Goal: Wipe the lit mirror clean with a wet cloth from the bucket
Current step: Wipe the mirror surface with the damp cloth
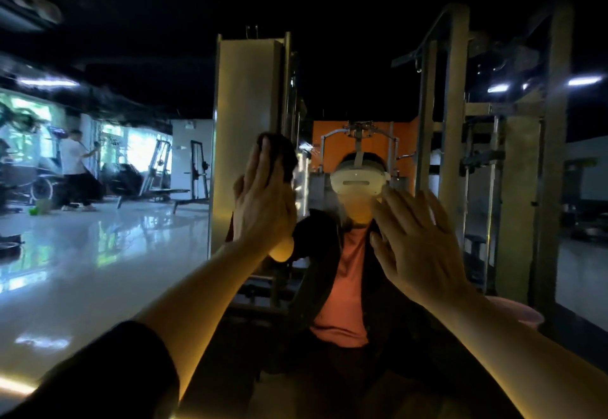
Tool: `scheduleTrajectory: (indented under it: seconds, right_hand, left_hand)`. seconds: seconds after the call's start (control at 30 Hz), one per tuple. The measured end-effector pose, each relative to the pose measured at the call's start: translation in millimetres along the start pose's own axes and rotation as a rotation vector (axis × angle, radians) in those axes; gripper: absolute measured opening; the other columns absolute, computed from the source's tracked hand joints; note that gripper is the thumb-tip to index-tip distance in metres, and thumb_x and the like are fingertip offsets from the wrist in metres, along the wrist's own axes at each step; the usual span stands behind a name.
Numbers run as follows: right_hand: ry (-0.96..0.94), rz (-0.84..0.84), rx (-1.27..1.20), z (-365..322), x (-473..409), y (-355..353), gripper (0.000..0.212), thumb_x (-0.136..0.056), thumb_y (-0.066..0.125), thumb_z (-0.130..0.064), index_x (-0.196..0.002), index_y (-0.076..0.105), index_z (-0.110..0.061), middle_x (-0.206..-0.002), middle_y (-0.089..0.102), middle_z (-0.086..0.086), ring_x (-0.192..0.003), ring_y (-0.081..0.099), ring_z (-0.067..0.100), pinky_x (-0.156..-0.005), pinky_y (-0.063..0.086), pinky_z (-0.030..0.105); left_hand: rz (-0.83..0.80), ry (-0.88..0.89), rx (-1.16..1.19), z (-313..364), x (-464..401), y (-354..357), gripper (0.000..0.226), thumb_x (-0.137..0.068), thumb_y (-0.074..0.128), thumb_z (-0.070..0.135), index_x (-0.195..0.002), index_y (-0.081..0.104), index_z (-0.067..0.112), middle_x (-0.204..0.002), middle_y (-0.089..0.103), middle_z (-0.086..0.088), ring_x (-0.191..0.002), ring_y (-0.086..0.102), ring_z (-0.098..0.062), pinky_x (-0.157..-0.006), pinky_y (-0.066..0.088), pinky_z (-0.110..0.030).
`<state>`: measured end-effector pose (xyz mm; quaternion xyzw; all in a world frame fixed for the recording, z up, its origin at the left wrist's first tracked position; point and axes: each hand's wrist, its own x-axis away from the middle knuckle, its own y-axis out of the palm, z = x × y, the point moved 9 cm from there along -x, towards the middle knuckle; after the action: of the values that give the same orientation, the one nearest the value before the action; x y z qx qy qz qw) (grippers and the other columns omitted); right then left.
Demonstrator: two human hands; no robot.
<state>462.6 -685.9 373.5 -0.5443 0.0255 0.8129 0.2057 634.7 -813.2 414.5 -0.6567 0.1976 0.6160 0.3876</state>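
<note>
We're right up at the mirror (98, 254) now, and the wiping is clearly on. Our left hand (263, 201) is raised flat against the glass, fingers straight and together, pressing the dark cloth (279, 152) under the fingertips; the cloth bunches out past the top and right of the hand. Our right hand (418, 241) is up beside it, fingers spread and relaxed, holding nothing. Whether its palm actually touches the glass we can't tell from here.

The warm strip light (16, 385) along the mirror's lower edge glows at bottom left and tints both forearms yellow. In the reflection we see ourselves in an orange top, the gym frames behind, and someone well off across the pale floor.

Where do we stand? The cloth is out and on the glass, so fetching it looks done. The pink bucket (523, 313) peeks out low on the right, behind the right forearm. The cloth sits in the upper middle of the mirror. There's a faint haze around the reflected face, just right of the cloth, which we'd judge still needs a pass. Whether the wide left stretch is clean, the dim light won't let us say. We'd call this mid-task, with plenty of glass likely left.
</note>
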Motion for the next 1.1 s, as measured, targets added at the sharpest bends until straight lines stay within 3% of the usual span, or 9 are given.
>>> scheduleTrajectory:
  seconds: [0.17,0.3,0.37,0.5,0.57,0.7,0.77,0.93,1.1]
  right_hand:
    - [0.015,0.071,0.030,23.2,-63.3,-9.3,0.051,-0.100,0.036,-0.038,-0.141,0.051,-0.013,-0.147,0.046,0.018,-0.137,0.041,0.035,-0.111,0.031,0.057]
    - [0.016,0.091,0.051,21.2,-81.3,-4.5,0.053,-0.099,0.043,-0.038,-0.146,0.047,-0.016,-0.149,0.044,0.016,-0.138,0.039,0.036,-0.110,0.030,0.059]
    - [0.001,0.148,0.070,24.4,-88.7,-9.4,0.053,-0.096,0.047,-0.038,-0.143,0.051,-0.015,-0.144,0.048,0.017,-0.133,0.045,0.036,-0.110,0.029,0.058]
    - [0.041,0.249,0.033,45.5,-112.6,-22.3,0.047,-0.094,0.048,-0.035,-0.131,0.060,-0.009,-0.132,0.056,0.019,-0.124,0.051,0.037,-0.106,0.035,0.057]
    - [0.051,0.259,0.020,50.3,-117.9,-21.6,0.046,-0.095,0.047,-0.033,-0.130,0.061,-0.007,-0.131,0.058,0.020,-0.122,0.053,0.037,-0.103,0.041,0.055]
    - [0.039,0.311,0.020,49.7,-118.0,-22.5,0.043,-0.096,0.047,-0.031,-0.127,0.064,-0.006,-0.129,0.061,0.021,-0.120,0.057,0.037,-0.100,0.045,0.054]
    - [0.039,0.332,0.009,49.9,-117.8,-24.9,0.042,-0.095,0.049,-0.030,-0.125,0.065,-0.004,-0.127,0.063,0.021,-0.118,0.059,0.037,-0.098,0.048,0.054]
    - [0.078,0.339,-0.010,50.0,-119.0,-27.5,0.039,-0.093,0.055,-0.029,-0.118,0.069,-0.002,-0.124,0.065,0.021,-0.115,0.063,0.036,-0.091,0.055,0.048]
    - [0.026,0.337,0.020,52.3,-125.4,-38.1,0.038,-0.091,0.055,-0.031,-0.108,0.072,-0.002,-0.111,0.071,0.016,-0.103,0.066,0.030,-0.083,0.054,0.039]
  left_hand:
    - [0.099,-0.164,0.037,1.5,-84.2,-26.8,0.064,-0.098,0.041,0.013,-0.156,0.013,0.016,-0.165,-0.003,-0.006,-0.151,-0.005,-0.021,-0.117,0.013,-0.042]
    - [-0.026,0.349,-0.093,48.8,-24.3,9.7,0.083,-0.087,0.065,0.013,-0.155,0.017,0.019,-0.164,0.003,-0.003,-0.151,0.008,-0.021,-0.112,0.027,-0.042]
    - [-0.049,0.416,-0.135,30.2,-39.0,3.2,0.082,-0.086,0.066,0.010,-0.154,0.021,0.018,-0.163,0.007,-0.004,-0.151,0.009,-0.022,-0.110,0.032,-0.045]
    - [0.102,-0.088,0.025,-14.1,-128.5,-41.7,0.058,-0.102,0.037,0.015,-0.156,0.015,0.017,-0.165,-0.002,-0.004,-0.151,-0.006,-0.019,-0.120,0.012,-0.044]
    - [0.160,-0.122,0.063,2.0,-136.4,-39.1,0.057,-0.102,0.035,0.014,-0.156,0.017,0.016,-0.165,0.000,-0.005,-0.151,-0.005,-0.020,-0.121,0.010,-0.044]
    - [0.041,0.446,-0.084,52.8,-95.9,-5.5,0.068,-0.096,0.051,0.009,-0.153,0.016,0.016,-0.163,0.006,-0.007,-0.151,0.003,-0.024,-0.121,0.019,-0.050]
    - [0.062,0.511,-0.159,34.5,-114.0,-12.6,0.061,-0.098,0.044,0.014,-0.150,0.013,0.013,-0.161,0.006,-0.009,-0.149,0.004,-0.026,-0.120,0.017,-0.049]
    - [0.173,0.045,-0.034,11.9,-171.7,-41.9,0.054,-0.103,0.029,0.022,-0.154,0.019,0.008,-0.164,0.005,-0.011,-0.151,0.000,-0.028,-0.124,0.009,-0.039]
    - [0.019,0.583,-0.151,79.9,-125.5,-10.9,0.060,-0.100,0.045,0.018,-0.153,0.020,0.010,-0.162,0.007,-0.008,-0.150,0.001,-0.024,-0.122,0.015,-0.044]
